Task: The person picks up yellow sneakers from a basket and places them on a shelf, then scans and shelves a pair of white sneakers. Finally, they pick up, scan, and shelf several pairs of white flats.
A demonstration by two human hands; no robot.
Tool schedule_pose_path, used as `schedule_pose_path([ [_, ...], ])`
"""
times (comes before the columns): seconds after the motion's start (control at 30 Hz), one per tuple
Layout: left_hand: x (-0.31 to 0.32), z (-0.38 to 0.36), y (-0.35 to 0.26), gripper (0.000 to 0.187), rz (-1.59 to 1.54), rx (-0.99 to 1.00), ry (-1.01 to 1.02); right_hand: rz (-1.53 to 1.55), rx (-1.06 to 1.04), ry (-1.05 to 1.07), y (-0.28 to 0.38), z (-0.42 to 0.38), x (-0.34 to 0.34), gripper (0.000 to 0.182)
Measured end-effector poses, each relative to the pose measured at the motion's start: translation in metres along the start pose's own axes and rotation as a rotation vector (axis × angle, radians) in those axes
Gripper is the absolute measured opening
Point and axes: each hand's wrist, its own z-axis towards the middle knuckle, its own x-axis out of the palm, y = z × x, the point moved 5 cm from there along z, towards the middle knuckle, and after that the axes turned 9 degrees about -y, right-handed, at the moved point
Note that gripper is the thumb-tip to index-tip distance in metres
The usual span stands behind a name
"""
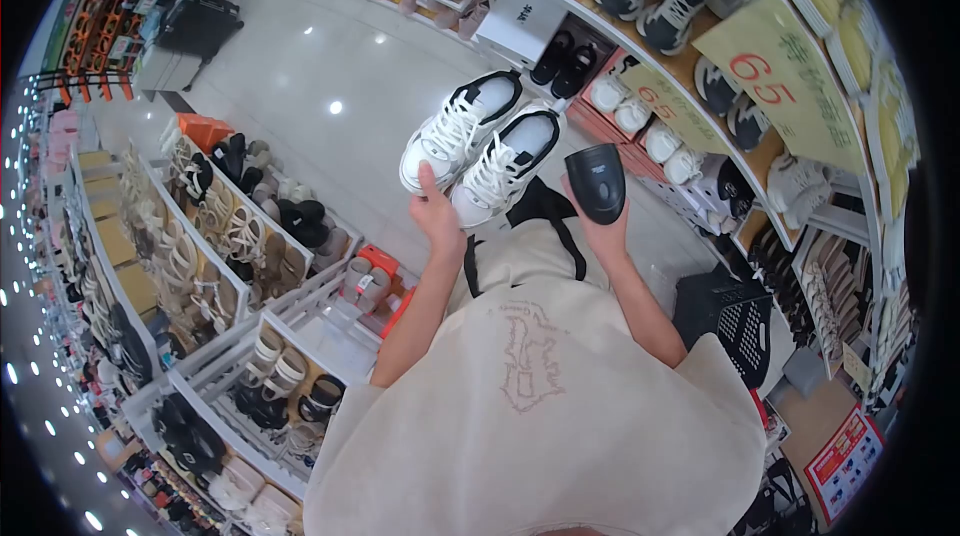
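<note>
The left hand point(436, 212) grips white sneakers point(492, 158) at the toe end, heels slanting upper right; the right hand point(603, 230) clasps a black device point(597, 182) just right of them.

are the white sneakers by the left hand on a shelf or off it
Off: the left hand holds the white sneakers, thumb on one toe.

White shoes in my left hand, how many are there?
2: the first shoe has its toe under the left hand's thumb, and the second shoe is right beside it, on the picture's right. No others seem hidden there.
</note>
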Motion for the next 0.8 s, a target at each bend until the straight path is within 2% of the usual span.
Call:
schedule_pose_path([
  [0.03, 0.008, 0.012, -0.004, 0.052, 0.007, -0.009, -0.006, -0.01, -0.094, 0.023, 0.008, 0.009, 0.012, 0.034],
  [0.07, 0.015, 0.023, -0.009, 0.052, 0.02, -0.008, -0.006, 0.182, -0.118, 0.082, 0.015, 0.021, 0.028, 0.052],
  [0.1, 0.024, 0.032, -0.012, 0.051, 0.042, 0.003, 0.016, 0.186, -0.112, 0.077, 0.033, 0.034, 0.037, 0.052],
  [0.17, 0.041, 0.055, -0.015, 0.05, 0.068, 0.011, 0.041, 0.138, -0.02, 0.432, 0.069, 0.062, 0.071, 0.066],
  [0.2, 0.051, 0.066, -0.019, 0.05, 0.077, 0.039, 0.067, 0.01, -0.137, 0.491, 0.066, 0.073, 0.084, 0.071],
  [0.3, 0.072, 0.093, -0.031, 0.05, 0.084, 0.047, 0.091, 0.152, -0.015, 0.419, 0.059, 0.097, 0.104, 0.072],
  [0.33, 0.078, 0.098, -0.035, 0.05, 0.066, 0.029, 0.092, 0.111, -0.034, 0.339, 0.056, 0.103, 0.107, 0.066],
  [0.47, 0.09, 0.135, -0.037, 0.05, 0.104, 0.041, 0.086, 0.021, -0.004, 0.338, 0.044, 0.12, 0.126, 0.068],
  [0.53, 0.104, 0.147, -0.046, 0.051, 0.073, -0.057, 0.13, 0.013, -0.014, 0.155, 0.033, 0.125, 0.132, 0.064],
  [0.57, 0.111, 0.154, -0.052, 0.051, 0.08, -0.061, 0.134, 0.013, -0.007, 0.148, 0.028, 0.128, 0.136, 0.064],
  [0.63, 0.132, 0.165, -0.064, 0.052, 0.011, -0.217, 0.181, 0.026, 0.227, 0.161, 0.025, 0.142, 0.149, 0.059],
  [0.67, 0.137, 0.177, -0.066, 0.052, 0.022, -0.226, 0.188, 0.048, 0.328, 0.095, 0.031, 0.147, 0.152, 0.047],
  [0.77, 0.152, 0.207, -0.074, 0.056, 0.21, -0.296, 0.322, 0.048, 0.365, 0.007, 0.045, 0.163, 0.159, 0.043],
  [0.8, 0.161, 0.211, -0.078, 0.057, 0.209, -0.383, 0.428, 0.18, 0.36, -0.07, 0.046, 0.17, 0.164, 0.043],
])
